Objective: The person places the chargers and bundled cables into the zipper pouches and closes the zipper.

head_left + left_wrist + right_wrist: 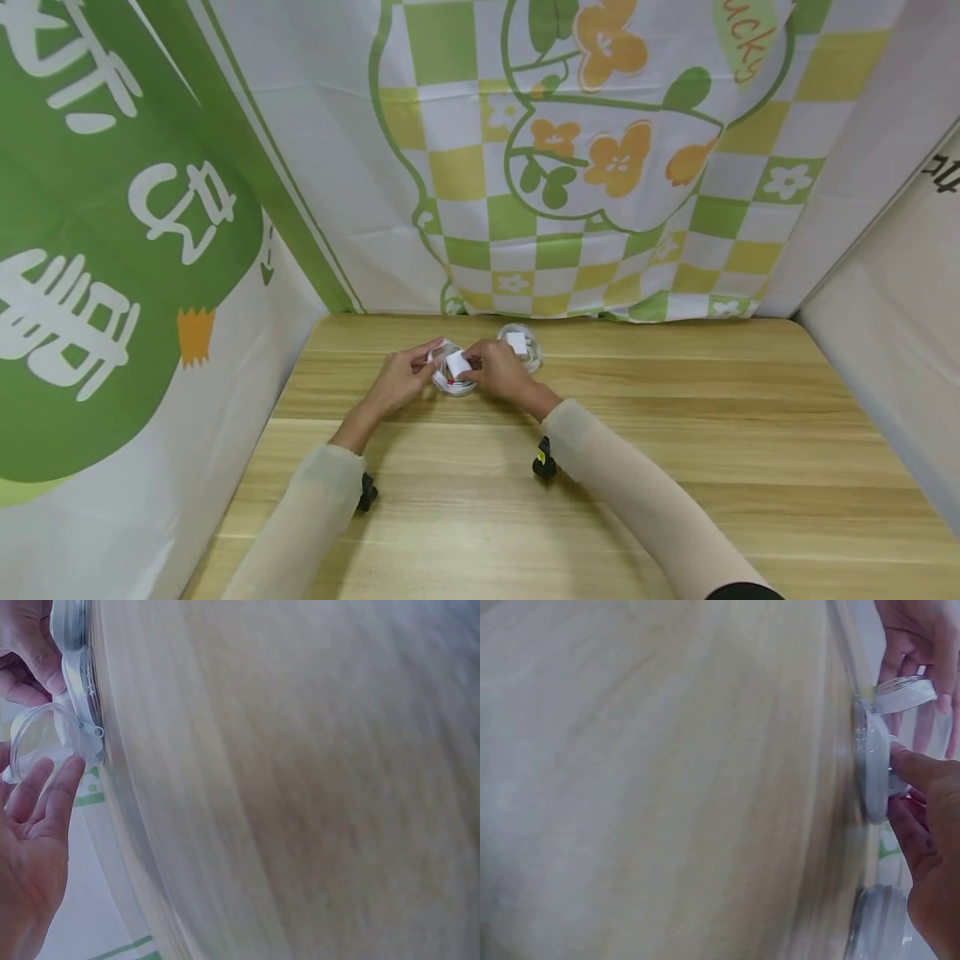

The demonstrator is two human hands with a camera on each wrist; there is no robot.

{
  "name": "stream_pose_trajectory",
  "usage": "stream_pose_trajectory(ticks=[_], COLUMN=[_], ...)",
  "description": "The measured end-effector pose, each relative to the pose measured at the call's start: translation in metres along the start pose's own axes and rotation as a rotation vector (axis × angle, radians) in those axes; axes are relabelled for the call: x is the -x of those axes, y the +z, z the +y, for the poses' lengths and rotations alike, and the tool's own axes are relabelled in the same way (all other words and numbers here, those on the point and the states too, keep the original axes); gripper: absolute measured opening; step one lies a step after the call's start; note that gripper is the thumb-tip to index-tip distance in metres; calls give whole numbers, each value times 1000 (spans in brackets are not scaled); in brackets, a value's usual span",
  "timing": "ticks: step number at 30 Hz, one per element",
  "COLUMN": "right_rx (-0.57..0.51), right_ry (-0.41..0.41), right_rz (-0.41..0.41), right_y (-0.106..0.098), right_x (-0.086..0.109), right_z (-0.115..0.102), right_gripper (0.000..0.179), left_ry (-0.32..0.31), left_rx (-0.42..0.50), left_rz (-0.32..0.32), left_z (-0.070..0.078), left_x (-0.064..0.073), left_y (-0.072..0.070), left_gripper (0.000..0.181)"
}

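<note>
A clear round zip pouch [454, 388] lies at the back of the table, its lid lifted. My left hand [397, 382] holds that lid from the left between thumb and fingers; in the left wrist view the clear lid [46, 712] stands beside the fingertips. From the right, my right hand [501, 372] pinches a white charger block [458, 364] at the pouch's opening. White cable and a bit of red show beneath the block. Just behind the right hand lies a second clear round pouch [534, 354] with another white charger block [517, 342] in it.
The wooden table [465, 500] reaches back to a printed cloth [600, 275] hanging along its far edge. A green and white cloth [97, 250] hangs at the left, and a pale one [892, 292] at the right. Small black devices sit at both wrists.
</note>
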State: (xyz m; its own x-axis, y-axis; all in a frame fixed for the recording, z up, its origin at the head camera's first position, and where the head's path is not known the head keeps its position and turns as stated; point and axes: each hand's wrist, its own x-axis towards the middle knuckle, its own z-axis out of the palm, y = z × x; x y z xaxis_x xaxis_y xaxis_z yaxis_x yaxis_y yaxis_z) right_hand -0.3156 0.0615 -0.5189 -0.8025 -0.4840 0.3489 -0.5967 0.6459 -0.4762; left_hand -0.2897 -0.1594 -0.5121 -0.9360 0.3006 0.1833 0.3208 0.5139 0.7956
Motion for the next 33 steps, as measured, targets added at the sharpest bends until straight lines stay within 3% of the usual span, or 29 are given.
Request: stream_pose_trajectory(ticks=[6, 11, 22, 27, 33], right_rx=[-20, -61, -90, -153, -184], right_ry=[-33, -70, 12, 11, 35], right_rz=[16, -8, -79, -60, -9], right_y=[3, -2, -16, -22, -27], right_x=[2, 2, 7, 9, 10], right_z=[3, 3, 6, 8, 12], right_gripper=[28, 33, 40, 39, 30], left_ry=[20, 13, 52, 54, 105], left_rx=[-7, -47, -185, -235, -322], left_rz=[-9, -14, 0, 1, 21], left_z=[1, 6, 15, 18, 21], left_x=[1, 2, -1, -2, -4], left_y=[0, 0, 3, 5, 5], left_gripper=[47, 46, 53, 56, 48])
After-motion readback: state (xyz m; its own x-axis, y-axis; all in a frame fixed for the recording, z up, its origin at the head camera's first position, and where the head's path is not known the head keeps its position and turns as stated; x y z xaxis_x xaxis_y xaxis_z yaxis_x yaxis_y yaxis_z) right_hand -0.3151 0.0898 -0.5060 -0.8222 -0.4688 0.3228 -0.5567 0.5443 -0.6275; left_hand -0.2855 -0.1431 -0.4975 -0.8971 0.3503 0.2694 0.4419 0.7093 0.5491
